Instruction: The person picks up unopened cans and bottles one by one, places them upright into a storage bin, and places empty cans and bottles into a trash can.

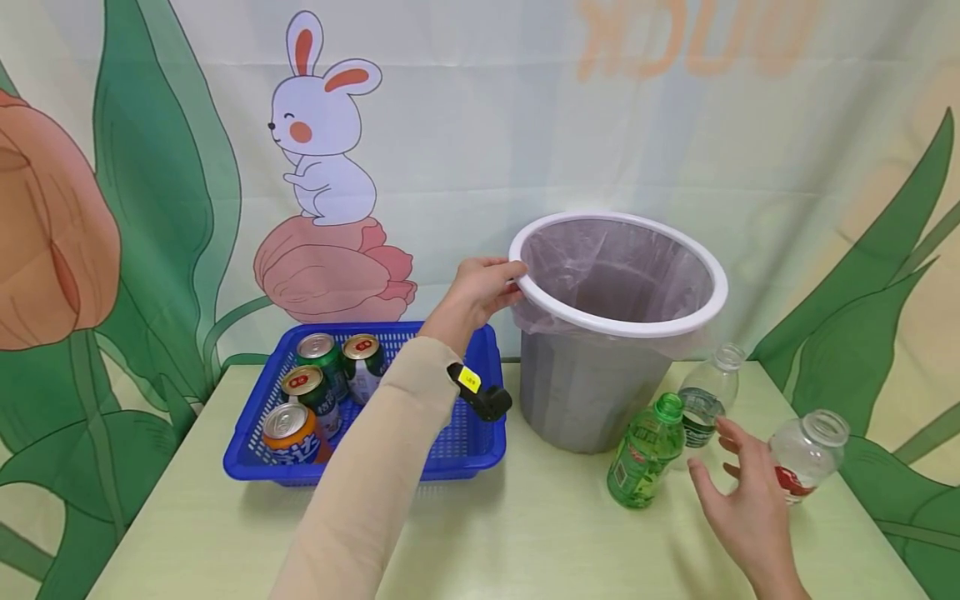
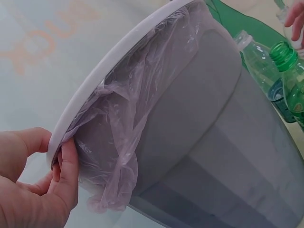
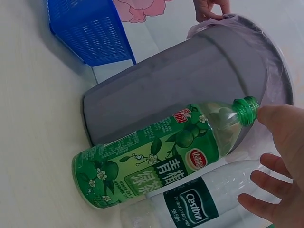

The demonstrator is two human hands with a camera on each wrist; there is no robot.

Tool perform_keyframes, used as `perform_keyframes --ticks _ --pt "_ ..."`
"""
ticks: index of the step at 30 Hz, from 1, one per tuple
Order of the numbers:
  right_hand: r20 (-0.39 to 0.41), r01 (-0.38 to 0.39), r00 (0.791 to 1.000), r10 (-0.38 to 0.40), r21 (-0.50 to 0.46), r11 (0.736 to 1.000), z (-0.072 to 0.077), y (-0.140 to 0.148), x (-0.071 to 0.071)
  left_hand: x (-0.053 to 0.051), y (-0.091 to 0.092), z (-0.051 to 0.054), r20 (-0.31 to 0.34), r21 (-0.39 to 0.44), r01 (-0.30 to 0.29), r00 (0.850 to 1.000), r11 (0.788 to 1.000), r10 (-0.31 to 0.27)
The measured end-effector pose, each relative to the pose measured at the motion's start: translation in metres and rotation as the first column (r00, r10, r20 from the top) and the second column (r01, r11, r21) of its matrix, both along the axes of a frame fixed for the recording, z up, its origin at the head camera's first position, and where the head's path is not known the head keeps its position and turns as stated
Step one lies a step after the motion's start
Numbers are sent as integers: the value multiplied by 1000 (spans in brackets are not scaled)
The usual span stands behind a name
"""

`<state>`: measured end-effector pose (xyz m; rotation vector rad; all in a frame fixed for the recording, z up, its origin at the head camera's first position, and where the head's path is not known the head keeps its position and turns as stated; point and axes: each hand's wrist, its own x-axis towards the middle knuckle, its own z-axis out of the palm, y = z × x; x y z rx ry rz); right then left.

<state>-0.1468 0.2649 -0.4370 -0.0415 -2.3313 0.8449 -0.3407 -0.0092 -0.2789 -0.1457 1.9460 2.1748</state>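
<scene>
My left hand (image 1: 486, 287) pinches the white rim (image 1: 622, 327) of a grey trash can (image 1: 592, 392), which is lined with a thin translucent bag (image 2: 126, 137). The left wrist view shows the thumb outside the rim and fingers beneath it. My right hand (image 1: 746, 504) hovers over the table's right side, fingers spread and holding nothing. Nearest to it are a green tea bottle (image 3: 152, 154), capless and upright, a clear water bottle (image 3: 192, 202) behind that, and a clear wide-mouthed jar (image 1: 813, 450) with a red label.
Left of the can sits a blue plastic basket (image 1: 491, 442). Several drink cans stand in it, among them an orange can (image 1: 291, 433) and a green can (image 1: 318, 354). Behind the pale table (image 1: 525, 533) hangs a printed cloth (image 1: 465, 125).
</scene>
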Motion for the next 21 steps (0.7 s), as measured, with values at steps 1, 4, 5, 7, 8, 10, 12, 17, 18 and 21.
perform_keyframes --ticks 1,4,5,7,8,10,12,17,18,21 --pt "2 -6 1000 6 -7 1000 -1 0 -1 0 0 0 0 2 0 1000 1000 0" --pt "13 -24 1000 25 -26 999 -4 -1 -2 0 0 -1 2 6 2 1000 1000 -2" --pt "16 -30 999 31 -34 999 -5 -1 -2 0 0 -1 3 6 2 1000 1000 -2" --pt "27 -37 999 38 -44 998 -8 -1 -3 0 0 -1 5 8 3 1000 1000 -3" --pt "36 -37 999 38 -49 998 -9 -1 -4 0 0 -2 4 8 4 1000 1000 -4" --pt "54 -37 998 41 -58 998 -12 -1 -5 0 -1 -2 2 12 3 1000 1000 -3" --pt "74 -39 996 44 -68 997 -16 -1 -6 -1 -1 -2 0 14 4 1000 1000 -4" --pt "92 -51 994 60 -97 994 -26 -1 -10 -1 -1 -1 -1 23 8 1000 1000 -8" --pt "89 -55 994 64 -100 993 -29 -1 -12 -1 -1 -1 0 25 9 1000 1000 -9" --pt "83 -74 993 83 -110 991 -35 -1 -15 0 -1 -1 2 28 12 1000 1000 -12"
